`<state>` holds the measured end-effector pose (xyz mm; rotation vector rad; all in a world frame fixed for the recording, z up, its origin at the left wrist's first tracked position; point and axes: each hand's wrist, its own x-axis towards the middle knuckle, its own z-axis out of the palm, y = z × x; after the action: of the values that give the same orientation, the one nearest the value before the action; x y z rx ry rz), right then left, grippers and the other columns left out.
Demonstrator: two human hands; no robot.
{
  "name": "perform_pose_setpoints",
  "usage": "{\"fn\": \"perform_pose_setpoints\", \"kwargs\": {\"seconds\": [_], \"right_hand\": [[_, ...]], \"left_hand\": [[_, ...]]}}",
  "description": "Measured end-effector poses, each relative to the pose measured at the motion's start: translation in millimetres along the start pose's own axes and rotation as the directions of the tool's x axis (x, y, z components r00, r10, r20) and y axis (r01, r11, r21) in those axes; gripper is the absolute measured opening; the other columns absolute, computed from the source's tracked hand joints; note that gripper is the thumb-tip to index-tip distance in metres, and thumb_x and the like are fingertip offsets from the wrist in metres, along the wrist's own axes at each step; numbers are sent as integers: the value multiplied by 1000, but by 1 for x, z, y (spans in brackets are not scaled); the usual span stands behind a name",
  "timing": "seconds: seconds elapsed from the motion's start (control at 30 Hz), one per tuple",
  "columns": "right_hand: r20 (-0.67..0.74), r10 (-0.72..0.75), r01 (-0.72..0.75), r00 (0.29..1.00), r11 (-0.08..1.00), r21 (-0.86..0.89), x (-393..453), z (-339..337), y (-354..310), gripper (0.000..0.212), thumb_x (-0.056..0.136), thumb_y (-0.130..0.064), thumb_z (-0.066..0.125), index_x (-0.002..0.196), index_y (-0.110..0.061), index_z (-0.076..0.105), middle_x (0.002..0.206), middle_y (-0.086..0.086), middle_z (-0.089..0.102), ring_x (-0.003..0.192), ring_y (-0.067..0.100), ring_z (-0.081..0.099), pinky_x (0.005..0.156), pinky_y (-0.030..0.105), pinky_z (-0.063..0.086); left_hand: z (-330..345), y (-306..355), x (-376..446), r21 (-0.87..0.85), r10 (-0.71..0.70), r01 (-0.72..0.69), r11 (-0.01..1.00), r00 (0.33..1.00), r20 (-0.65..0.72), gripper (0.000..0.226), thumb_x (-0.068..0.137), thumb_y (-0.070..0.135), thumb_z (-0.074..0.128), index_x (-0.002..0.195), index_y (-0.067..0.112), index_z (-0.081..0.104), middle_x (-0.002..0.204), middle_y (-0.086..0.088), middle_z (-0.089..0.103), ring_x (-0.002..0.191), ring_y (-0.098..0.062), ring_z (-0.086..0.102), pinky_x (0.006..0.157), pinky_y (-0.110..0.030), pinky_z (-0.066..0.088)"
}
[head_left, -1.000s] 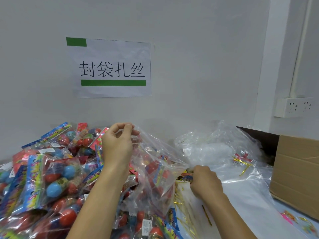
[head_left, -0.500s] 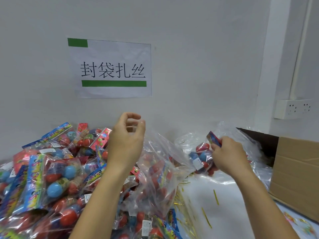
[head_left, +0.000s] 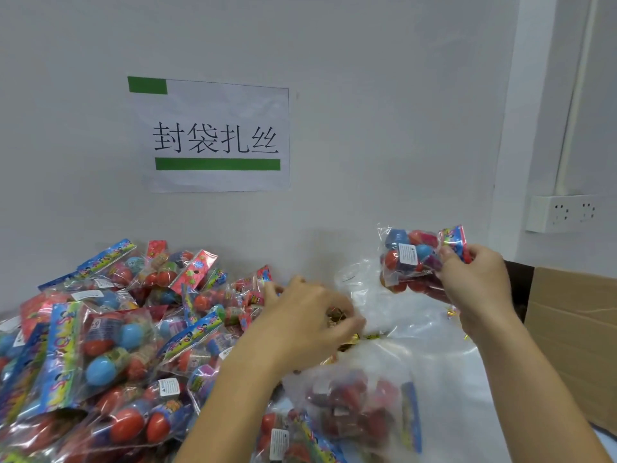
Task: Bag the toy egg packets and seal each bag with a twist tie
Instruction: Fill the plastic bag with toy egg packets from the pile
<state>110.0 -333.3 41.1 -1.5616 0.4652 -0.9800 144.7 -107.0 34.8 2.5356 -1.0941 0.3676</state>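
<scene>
My right hand (head_left: 474,285) grips a toy egg packet (head_left: 412,257) by its printed header and holds it up in the air at the right. The packet shows blue and red eggs in clear film. My left hand (head_left: 307,324) is down at the table's middle, fingers curled over a bunch of gold twist ties (head_left: 335,315). Just in front of it lies a clear bag (head_left: 362,404) holding several packets, its mouth towards my left hand. A big pile of loose egg packets (head_left: 100,345) fills the left side.
A heap of empty clear bags (head_left: 384,305) lies at the back by the wall. A cardboard box (head_left: 574,332) stands at the right edge. Loose gold ties (head_left: 452,312) lie on the white table. The wall carries a paper sign (head_left: 217,135) and a socket (head_left: 564,212).
My right hand lifted a packet from the table up to the right. My left hand let the bag's mouth drop and came down onto the gold twist ties; the bag now lies flat.
</scene>
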Motion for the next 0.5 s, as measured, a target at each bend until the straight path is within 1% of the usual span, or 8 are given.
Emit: {"fn": "perform_pose_setpoints", "kwargs": {"seconds": [0.07, 0.17, 0.23, 0.3, 0.33, 0.37, 0.43, 0.5], "right_hand": [[1, 23, -23, 1000, 999, 46, 0, -2, -1, 17, 100, -20, 56, 107, -9, 68, 103, 19, 72, 93, 40, 71, 81, 55, 60], [9, 50, -51, 999, 994, 95, 2, -5, -1, 21, 102, -20, 55, 116, -7, 65, 108, 18, 71, 93, 39, 72, 81, 52, 61], [17, 61, -63, 998, 991, 115, 1, -6, -3, 23, 102, -20, 55, 118, -7, 64, 109, 18, 71, 92, 38, 72, 81, 50, 61], [30, 67, -71, 997, 989, 132, -1, -7, -6, 24, 103, -20, 54, 119, -6, 64, 108, 18, 71, 90, 37, 72, 79, 46, 61], [40, 67, -73, 997, 987, 144, -3, -7, -7, 23, 103, -19, 53, 119, -6, 64, 107, 18, 71, 90, 37, 73, 79, 45, 61], [52, 66, -74, 996, 985, 159, -4, -7, -8, 23, 103, -18, 53, 118, -5, 65, 107, 18, 71, 90, 37, 73, 79, 45, 61], [75, 72, -86, 995, 977, 196, -7, -8, -12, 22, 104, -18, 52, 117, -5, 64, 105, 18, 72, 89, 36, 73, 78, 44, 61], [94, 78, -98, 992, 968, 232, -9, -10, -17, 19, 105, -18, 51, 111, -6, 64, 102, 15, 72, 85, 31, 74, 70, 39, 61]], "left_hand": [[6, 1, -1, -55, -14, 22, 998, 989, 149, 32, 92, 63, 52, 114, 43, 64, 108, 16, 48, 119, -14, 37, 101, -42, 22], [13, -1, -1, -94, 15, 10, 996, 965, 261, 42, 88, 57, 64, 125, 38, 60, 127, 14, 53, 124, -13, 44, 108, -42, 35], [17, -3, 1, -91, -14, 49, 995, 935, 355, 58, 81, 57, 71, 133, 40, 54, 141, 15, 48, 129, -15, 45, 106, -39, 40], [22, -7, 2, -76, -66, 116, 990, 875, 480, 81, 74, 60, 77, 144, 43, 41, 152, 15, 38, 134, -17, 44, 105, -35, 39], [26, -9, 2, -57, -87, 136, 989, 846, 525, 88, 72, 61, 79, 146, 44, 36, 155, 16, 35, 137, -17, 42, 106, -35, 37], [30, -12, 1, -34, -101, 143, 989, 829, 551, 89, 72, 61, 79, 147, 44, 33, 157, 15, 34, 138, -19, 41, 107, -36, 37], [40, -16, 1, -23, -102, 137, 990, 829, 550, 76, 79, 56, 76, 144, 44, 39, 154, 11, 39, 134, -21, 45, 105, -39, 41], [50, -19, 1, -89, -86, 152, 984, 855, 512, 55, 85, 46, 73, 135, 41, 50, 143, 6, 49, 120, -21, 54, 93, -34, 47]]}}
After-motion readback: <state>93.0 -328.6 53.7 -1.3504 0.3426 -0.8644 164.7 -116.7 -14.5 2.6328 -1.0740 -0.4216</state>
